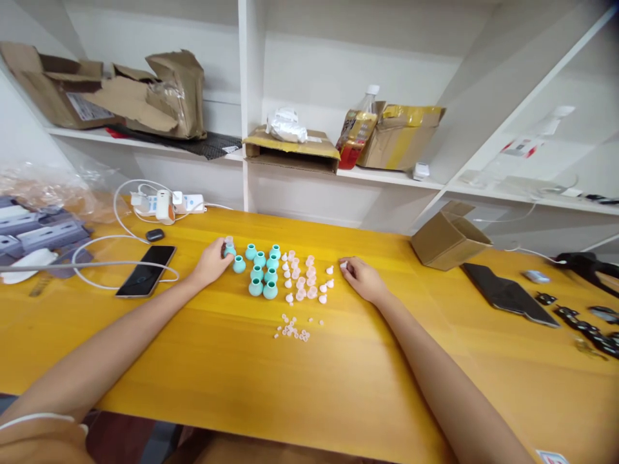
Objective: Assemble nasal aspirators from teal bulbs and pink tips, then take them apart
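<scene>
My left hand is closed round a small teal bottle with a pale pink piece on its top, at the left end of the group. Beside it stand several open-necked teal bottles in loose rows. To their right are several pale pink cup-like pieces and white pointed caps. Nearer to me lies a scatter of tiny pink rings. My right hand, at the right of the caps, has its fingertips pinched on a small white cap, partly hidden by the fingers.
A phone and white cables lie left of my left arm, near a power strip. An open cardboard box and a black folded device are at the right. Shelves with boxes and a drink bottle rise behind.
</scene>
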The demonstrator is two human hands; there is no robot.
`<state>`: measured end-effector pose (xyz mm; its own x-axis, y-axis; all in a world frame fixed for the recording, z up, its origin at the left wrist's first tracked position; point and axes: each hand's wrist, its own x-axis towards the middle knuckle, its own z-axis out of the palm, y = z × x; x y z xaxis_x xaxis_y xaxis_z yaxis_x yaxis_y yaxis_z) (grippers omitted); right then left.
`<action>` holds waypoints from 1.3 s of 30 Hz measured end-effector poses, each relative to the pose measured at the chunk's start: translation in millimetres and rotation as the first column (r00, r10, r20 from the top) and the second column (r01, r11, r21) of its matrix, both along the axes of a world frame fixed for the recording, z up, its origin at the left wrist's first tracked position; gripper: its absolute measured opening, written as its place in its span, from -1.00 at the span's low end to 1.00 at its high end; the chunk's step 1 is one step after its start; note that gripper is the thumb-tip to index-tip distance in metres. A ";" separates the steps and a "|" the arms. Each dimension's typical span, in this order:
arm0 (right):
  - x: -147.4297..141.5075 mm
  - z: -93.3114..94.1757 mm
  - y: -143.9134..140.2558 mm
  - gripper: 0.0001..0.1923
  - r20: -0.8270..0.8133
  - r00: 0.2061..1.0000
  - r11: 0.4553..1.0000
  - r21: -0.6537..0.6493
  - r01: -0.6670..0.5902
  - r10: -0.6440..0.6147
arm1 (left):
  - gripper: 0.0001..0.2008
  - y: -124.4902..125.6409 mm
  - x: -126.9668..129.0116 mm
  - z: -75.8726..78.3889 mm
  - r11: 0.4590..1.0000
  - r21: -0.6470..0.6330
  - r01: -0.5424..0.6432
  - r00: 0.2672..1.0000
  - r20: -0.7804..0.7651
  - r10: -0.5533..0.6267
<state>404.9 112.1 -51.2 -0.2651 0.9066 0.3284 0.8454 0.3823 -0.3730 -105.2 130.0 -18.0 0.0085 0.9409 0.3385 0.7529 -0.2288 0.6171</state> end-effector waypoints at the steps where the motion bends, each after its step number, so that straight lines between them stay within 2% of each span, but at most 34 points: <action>1: -0.2 -0.2 0.5 -0.73 0.001 1.000 1.000 0.001 0.000 0.000 | -0.87 -0.3 0.6 0.7 1.000 0.000 0.002 1.000 -0.002 -0.002; 11: -1.7 1.9 4.5 -0.73 0.021 1.000 1.000 0.024 -0.006 0.006 | -0.83 -1.6 4.8 4.7 0.998 0.021 0.062 0.998 0.015 -0.062; 19: 3.4 -3.1 12.0 -0.65 0.022 1.000 0.999 0.035 0.007 -0.008 | -0.78 8.4 2.4 -0.9 0.998 0.011 0.056 0.998 0.017 -0.056; 25: 0.6 -2.3 12.8 -0.67 0.028 0.999 0.999 0.046 0.016 -0.017 | -0.84 9.8 3.0 1.1 1.000 0.002 0.017 1.000 -0.014 -0.017; 32: -0.8 -2.6 13.7 -0.70 0.027 1.000 0.999 0.045 0.014 -0.015 | -0.57 4.8 5.8 3.5 0.999 0.015 0.038 0.999 -0.026 -0.038; 39: 0.1 -2.9 13.9 -0.71 0.038 0.999 0.999 0.049 0.014 -0.016 | -0.71 4.6 6.3 3.0 0.997 0.005 0.072 0.997 -0.037 -0.072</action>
<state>405.0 126.0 -54.1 -0.2651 0.8936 0.3623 0.8646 0.3867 -0.3210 -98.9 134.5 -15.0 0.0883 0.9352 0.3429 0.7565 -0.2869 0.5877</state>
